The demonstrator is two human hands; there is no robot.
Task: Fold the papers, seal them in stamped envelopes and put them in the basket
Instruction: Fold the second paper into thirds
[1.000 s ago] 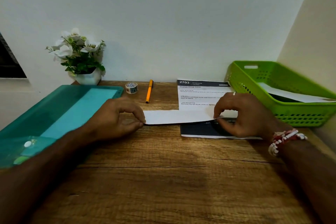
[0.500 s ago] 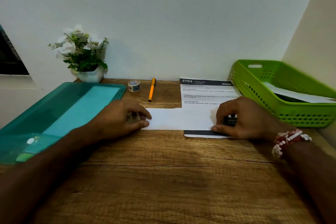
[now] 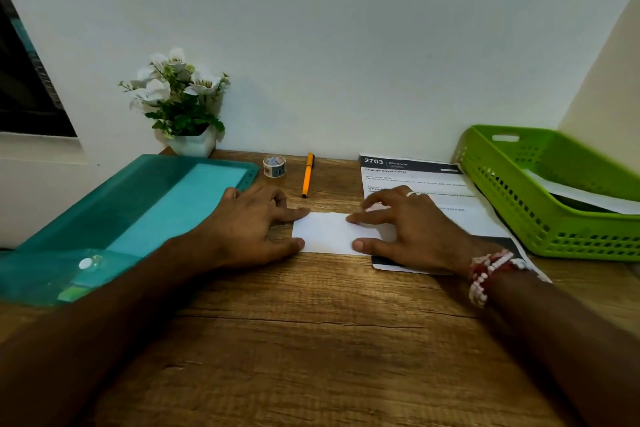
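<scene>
A folded white paper [image 3: 325, 231] lies flat on the wooden desk [image 3: 311, 340], partly on top of a printed sheet [image 3: 415, 173] headed 2703. My left hand [image 3: 252, 222] touches the paper's left edge with forefinger and thumb. My right hand [image 3: 412, 229] lies spread over the paper's right part and presses it down, with forefinger and thumb on the white surface. A green basket [image 3: 519, 215] stands at the right with a white envelope or paper [image 3: 585, 198] inside it.
A teal plastic folder [image 3: 131, 218] lies at the left. A small roll of tape [image 3: 274, 166] and an orange pen [image 3: 307, 175] lie near the back wall. A white pot of flowers [image 3: 183, 107] stands in the back left corner.
The lifted flap of the paper came down flat. My right hand slid left across it, from pinching the edge to pressing. My left hand stayed at the left edge.
</scene>
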